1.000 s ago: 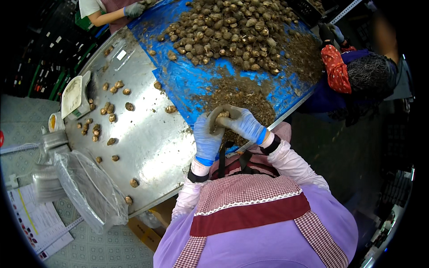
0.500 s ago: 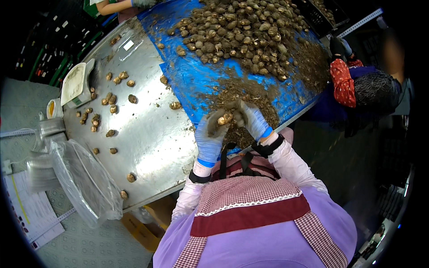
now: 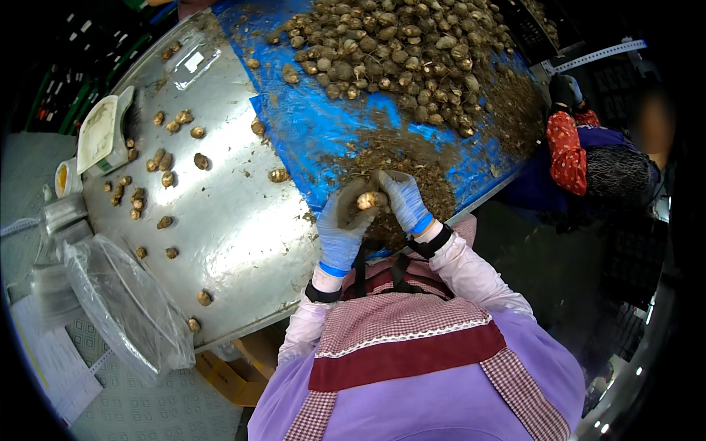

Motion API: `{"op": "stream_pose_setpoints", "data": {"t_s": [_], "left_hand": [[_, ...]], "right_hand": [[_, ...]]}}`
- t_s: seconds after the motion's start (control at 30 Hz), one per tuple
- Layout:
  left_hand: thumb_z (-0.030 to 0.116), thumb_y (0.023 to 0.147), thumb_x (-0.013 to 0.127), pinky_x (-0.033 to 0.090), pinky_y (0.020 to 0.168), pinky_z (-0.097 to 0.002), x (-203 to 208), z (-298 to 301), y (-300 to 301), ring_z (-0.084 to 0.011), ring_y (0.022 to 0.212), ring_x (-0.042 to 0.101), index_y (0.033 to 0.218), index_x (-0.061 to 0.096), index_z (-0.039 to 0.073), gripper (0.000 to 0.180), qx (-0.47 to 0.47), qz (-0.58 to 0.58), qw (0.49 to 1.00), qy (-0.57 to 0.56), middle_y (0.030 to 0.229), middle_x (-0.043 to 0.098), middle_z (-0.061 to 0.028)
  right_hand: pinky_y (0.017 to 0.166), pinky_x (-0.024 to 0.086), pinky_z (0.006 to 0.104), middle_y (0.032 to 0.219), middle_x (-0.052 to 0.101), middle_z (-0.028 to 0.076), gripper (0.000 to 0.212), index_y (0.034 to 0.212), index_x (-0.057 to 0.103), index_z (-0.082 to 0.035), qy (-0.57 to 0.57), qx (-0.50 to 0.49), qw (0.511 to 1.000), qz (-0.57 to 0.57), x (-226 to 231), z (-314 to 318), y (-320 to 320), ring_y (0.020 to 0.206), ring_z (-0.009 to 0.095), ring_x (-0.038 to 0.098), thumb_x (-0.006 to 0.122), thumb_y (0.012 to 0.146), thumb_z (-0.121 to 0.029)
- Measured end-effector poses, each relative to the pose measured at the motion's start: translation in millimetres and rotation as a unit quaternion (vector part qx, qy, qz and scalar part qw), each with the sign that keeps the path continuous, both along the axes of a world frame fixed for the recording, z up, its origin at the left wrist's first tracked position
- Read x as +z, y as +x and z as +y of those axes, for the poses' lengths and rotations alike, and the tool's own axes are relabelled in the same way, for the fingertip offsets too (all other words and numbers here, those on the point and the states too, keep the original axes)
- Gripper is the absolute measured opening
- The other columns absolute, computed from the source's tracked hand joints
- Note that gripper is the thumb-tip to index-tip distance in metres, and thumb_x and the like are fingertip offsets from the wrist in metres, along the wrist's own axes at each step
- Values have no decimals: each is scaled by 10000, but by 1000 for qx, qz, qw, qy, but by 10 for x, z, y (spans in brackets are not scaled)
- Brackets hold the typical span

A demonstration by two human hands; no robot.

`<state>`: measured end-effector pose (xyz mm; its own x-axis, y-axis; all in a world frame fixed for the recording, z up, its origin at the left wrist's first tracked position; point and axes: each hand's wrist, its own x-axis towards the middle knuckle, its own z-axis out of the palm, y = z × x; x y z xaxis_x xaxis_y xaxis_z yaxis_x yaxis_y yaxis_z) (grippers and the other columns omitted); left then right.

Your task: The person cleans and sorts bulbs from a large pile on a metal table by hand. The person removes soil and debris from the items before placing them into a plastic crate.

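Note:
Both my hands wear blue gloves with dirt-darkened fingers. My left hand (image 3: 341,225) is closed around a small brown taro corm (image 3: 367,201), whose pale cut side faces up. Against the corm's right side, my right hand (image 3: 403,200) has its fingers curled, and their tips are partly hidden. Beneath both hands lies a heap of brown peelings and soil (image 3: 419,163) on a blue plastic sheet (image 3: 294,143). Farther off, a large pile of taro corms (image 3: 397,59) covers the sheet.
Scattered corms (image 3: 168,178) lie on the metal table (image 3: 228,220) at left. A white scale (image 3: 107,136) stands near its left edge, with a clear plastic bag (image 3: 121,301) below. A co-worker in red sleeves (image 3: 566,151) is at right. Dark crates (image 3: 81,59) are stacked far left.
The view has shifted slightly, so the table things sit farther left. The corm has turned a little in my hands, showing more of its pale side. Both hands stay close together.

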<state>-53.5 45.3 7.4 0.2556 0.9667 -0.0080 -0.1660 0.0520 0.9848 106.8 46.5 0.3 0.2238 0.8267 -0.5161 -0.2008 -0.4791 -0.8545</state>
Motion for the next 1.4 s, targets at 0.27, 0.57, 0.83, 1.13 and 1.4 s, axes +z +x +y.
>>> {"op": "stream_pose_setpoints", "data": {"t_s": [0.27,0.57,0.83,1.13,1.4], "left_hand": [[-45,808,754,500,979,-315,-150,296,-19,-203,1167,598,1366,499,-17,615,21,28,999,-29,1299,595,-129],[-23,858,697,512,938,-319,-562,821,-855,-193,1054,639,1356,536,7,524,213,203,956,-23,1167,669,-104],[52,925,667,425,1030,-359,-590,1142,-1867,-198,1183,546,1397,509,40,498,411,250,876,-15,1360,575,-88],[19,910,644,507,956,-326,-449,732,-552,-199,1104,630,1310,612,54,402,157,105,979,-77,1243,662,-103],[282,975,633,547,862,-315,-558,288,87,-198,1010,661,1429,466,-16,568,16,-56,980,-188,1227,647,-141]], "right_hand": [[807,525,297,993,703,97,232,1054,704,-15,77,117,989,-51,158,212,-22,917,149,647,732,888,-175],[815,540,355,1001,728,152,484,1157,659,46,-2,30,939,-343,-549,580,537,903,251,683,730,904,-361],[896,534,418,1184,630,163,498,1237,604,-60,-107,149,708,-682,-553,1255,1507,1067,328,635,770,825,-287],[856,531,364,1117,628,140,625,1242,574,-30,-126,219,812,-526,-405,1231,1402,982,281,640,847,740,-286],[1001,458,320,1260,632,100,485,1350,559,-10,135,174,973,-66,257,305,325,1161,184,582,683,923,-205]]}}
